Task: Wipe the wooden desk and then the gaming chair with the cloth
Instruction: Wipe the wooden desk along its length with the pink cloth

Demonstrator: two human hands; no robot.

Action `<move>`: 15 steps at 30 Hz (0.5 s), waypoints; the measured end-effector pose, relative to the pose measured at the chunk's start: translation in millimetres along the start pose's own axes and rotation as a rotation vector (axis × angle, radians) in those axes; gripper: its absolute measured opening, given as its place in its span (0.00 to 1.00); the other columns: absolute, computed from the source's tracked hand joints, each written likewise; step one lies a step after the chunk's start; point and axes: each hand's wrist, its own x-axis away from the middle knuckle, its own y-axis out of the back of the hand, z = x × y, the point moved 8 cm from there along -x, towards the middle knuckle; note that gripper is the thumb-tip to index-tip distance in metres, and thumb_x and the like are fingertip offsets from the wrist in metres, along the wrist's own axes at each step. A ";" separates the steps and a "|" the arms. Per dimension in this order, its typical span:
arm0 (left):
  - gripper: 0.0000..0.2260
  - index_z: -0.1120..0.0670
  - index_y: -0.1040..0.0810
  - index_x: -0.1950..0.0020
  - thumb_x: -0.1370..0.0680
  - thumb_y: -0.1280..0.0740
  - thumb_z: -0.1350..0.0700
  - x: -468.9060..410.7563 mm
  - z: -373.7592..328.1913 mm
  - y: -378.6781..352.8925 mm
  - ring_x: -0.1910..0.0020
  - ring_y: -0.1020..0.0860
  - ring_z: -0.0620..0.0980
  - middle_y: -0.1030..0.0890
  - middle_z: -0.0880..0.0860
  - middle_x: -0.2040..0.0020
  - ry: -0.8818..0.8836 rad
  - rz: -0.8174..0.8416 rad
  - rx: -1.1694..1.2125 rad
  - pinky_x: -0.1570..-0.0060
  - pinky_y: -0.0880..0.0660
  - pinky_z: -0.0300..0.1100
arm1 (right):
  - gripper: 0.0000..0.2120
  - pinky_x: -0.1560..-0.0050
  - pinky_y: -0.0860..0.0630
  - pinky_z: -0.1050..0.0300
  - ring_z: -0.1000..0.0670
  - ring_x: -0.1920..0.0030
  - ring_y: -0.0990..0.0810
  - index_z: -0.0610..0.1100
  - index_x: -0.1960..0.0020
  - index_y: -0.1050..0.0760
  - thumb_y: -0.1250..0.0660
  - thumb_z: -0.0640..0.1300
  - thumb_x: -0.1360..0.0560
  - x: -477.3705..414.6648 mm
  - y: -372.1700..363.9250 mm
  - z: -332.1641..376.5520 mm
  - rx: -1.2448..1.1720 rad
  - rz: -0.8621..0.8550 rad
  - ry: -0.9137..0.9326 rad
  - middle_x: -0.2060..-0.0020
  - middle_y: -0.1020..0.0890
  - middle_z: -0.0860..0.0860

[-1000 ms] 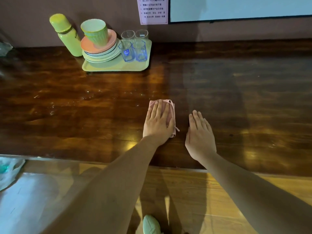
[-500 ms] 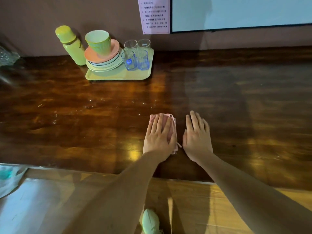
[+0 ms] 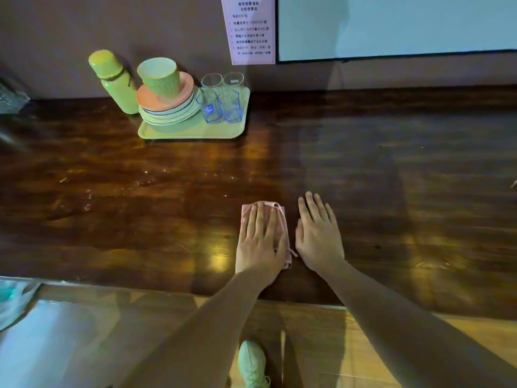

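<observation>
- We are on the first step, the desk. Our left hand [image 3: 261, 242] lies flat with fingers straight, pressing the folded pink cloth [image 3: 282, 217] onto the wooden desk [image 3: 391, 177].
- Our right hand [image 3: 319, 236] rests flat and relaxed on bare wood just right of the left hand, holding nothing.
- Next, we judge, the cloth must sweep over the speckled patch ahead-left of the left hand. The gaming chair is not in view.
- Well ahead-left of both hands, a tray [image 3: 193, 131] holds stacked plates [image 3: 167, 110] with a cup [image 3: 159, 75] on top, plus seemingly empty glasses [image 3: 221, 105].
</observation>
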 end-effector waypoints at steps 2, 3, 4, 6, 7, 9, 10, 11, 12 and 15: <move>0.31 0.52 0.55 0.13 0.13 0.57 0.39 -1.5 0.8 1.3 0.15 0.61 0.51 0.54 0.55 0.13 -0.015 -0.021 0.008 0.16 0.55 0.53 | 0.30 0.18 0.42 0.42 0.44 0.16 0.45 0.43 0.16 0.40 0.58 0.51 0.15 0.6 -1.5 0.1 0.011 0.014 -0.001 0.16 0.40 0.44; 0.31 0.51 0.54 0.13 0.13 0.56 0.39 -7.3 2.3 2.4 0.15 0.61 0.51 0.53 0.55 0.13 -0.021 -0.024 0.009 0.16 0.55 0.53 | 0.29 0.18 0.43 0.42 0.44 0.16 0.46 0.43 0.16 0.40 0.57 0.51 0.15 -0.7 -2.3 0.6 0.015 0.007 0.003 0.16 0.40 0.44; 0.31 0.51 0.54 0.13 0.13 0.56 0.39 -15.7 3.0 3.0 0.15 0.60 0.51 0.52 0.55 0.13 -0.023 -0.029 0.011 0.16 0.54 0.53 | 0.29 0.17 0.43 0.42 0.44 0.16 0.46 0.43 0.16 0.40 0.57 0.51 0.15 -1.9 -3.7 -0.5 0.009 0.004 0.003 0.16 0.40 0.44; 0.31 0.51 0.54 0.13 0.14 0.56 0.39 -41.2 8.7 -0.2 0.15 0.61 0.50 0.53 0.55 0.13 -0.019 -0.007 0.005 0.16 0.57 0.53 | 0.29 0.17 0.44 0.42 0.44 0.16 0.46 0.43 0.16 0.41 0.57 0.51 0.15 -4.8 -9.5 -1.2 0.002 -0.004 -0.007 0.16 0.40 0.44; 0.31 0.51 0.54 0.13 0.14 0.58 0.38 -56.1 9.3 -0.2 0.15 0.62 0.50 0.54 0.55 0.13 -0.009 0.008 0.004 0.16 0.58 0.52 | 0.29 0.17 0.44 0.42 0.45 0.16 0.46 0.44 0.16 0.41 0.57 0.51 0.15 -3.4 -9.1 -3.8 0.017 -0.010 -0.010 0.16 0.41 0.44; 0.32 0.50 0.55 0.13 0.15 0.59 0.38 -93.6 16.4 1.3 0.15 0.62 0.51 0.55 0.55 0.13 -0.010 0.030 -0.016 0.17 0.61 0.52 | 0.29 0.17 0.44 0.43 0.46 0.16 0.46 0.44 0.16 0.41 0.56 0.52 0.15 -5.1 -12.5 -5.0 0.017 -0.024 -0.013 0.16 0.41 0.45; 0.32 0.51 0.55 0.13 0.15 0.60 0.38 -109.5 18.7 2.0 0.15 0.61 0.52 0.55 0.55 0.13 -0.011 0.036 -0.033 0.17 0.62 0.52 | 0.28 0.17 0.44 0.43 0.46 0.16 0.46 0.45 0.17 0.40 0.56 0.52 0.14 -5.8 -13.8 -6.4 0.015 -0.030 -0.012 0.16 0.41 0.46; 0.32 0.51 0.55 0.13 0.15 0.60 0.38 -121.3 20.3 2.8 0.15 0.60 0.52 0.54 0.55 0.13 -0.016 0.042 -0.055 0.17 0.62 0.52 | 0.28 0.17 0.44 0.44 0.47 0.16 0.46 0.45 0.17 0.40 0.56 0.52 0.14 -6.2 -14.1 -7.6 0.013 -0.034 -0.016 0.16 0.41 0.46; 0.32 0.52 0.55 0.13 0.15 0.60 0.39 -128.7 21.1 2.9 0.15 0.60 0.52 0.54 0.56 0.13 -0.023 0.044 -0.073 0.17 0.62 0.52 | 0.28 0.17 0.44 0.44 0.47 0.16 0.46 0.45 0.17 0.40 0.56 0.52 0.14 -6.7 -14.2 -8.6 0.013 -0.039 -0.019 0.16 0.41 0.46; 0.32 0.52 0.58 0.13 0.15 0.60 0.39 -124.1 19.7 1.5 0.15 0.61 0.52 0.55 0.55 0.13 -0.034 0.040 -0.066 0.17 0.62 0.52 | 0.28 0.17 0.44 0.44 0.47 0.15 0.47 0.46 0.16 0.40 0.56 0.52 0.14 -6.1 -12.7 -7.1 0.009 -0.031 -0.020 0.16 0.41 0.47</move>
